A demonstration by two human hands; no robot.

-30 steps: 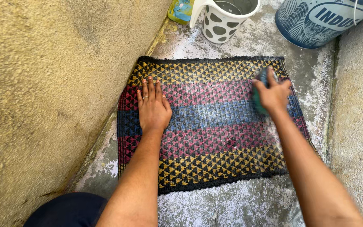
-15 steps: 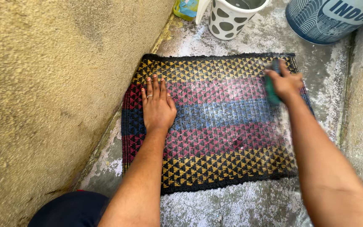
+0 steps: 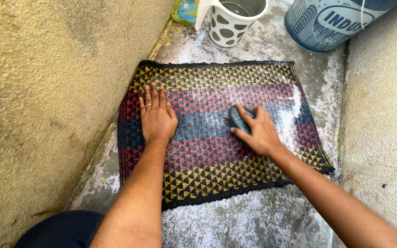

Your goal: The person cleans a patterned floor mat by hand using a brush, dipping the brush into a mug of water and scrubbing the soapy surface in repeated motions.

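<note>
Your left hand (image 3: 157,120) lies flat, fingers spread, pinning the mat (image 3: 217,133) on the floor; right hand (image 3: 258,133) grips the brush (image 3: 236,118) mid-mat, suds on far-right part, near rows apparently unscrubbed.

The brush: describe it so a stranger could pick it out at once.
Start at the mat, a woven one with yellow, pink and blue bands, lying on the concrete floor between two rough walls. Near its middle, on the blue band, the right hand covers the brush. It is the small dark teal thing under those fingers; the left hand lies flat and holds nothing.
</note>
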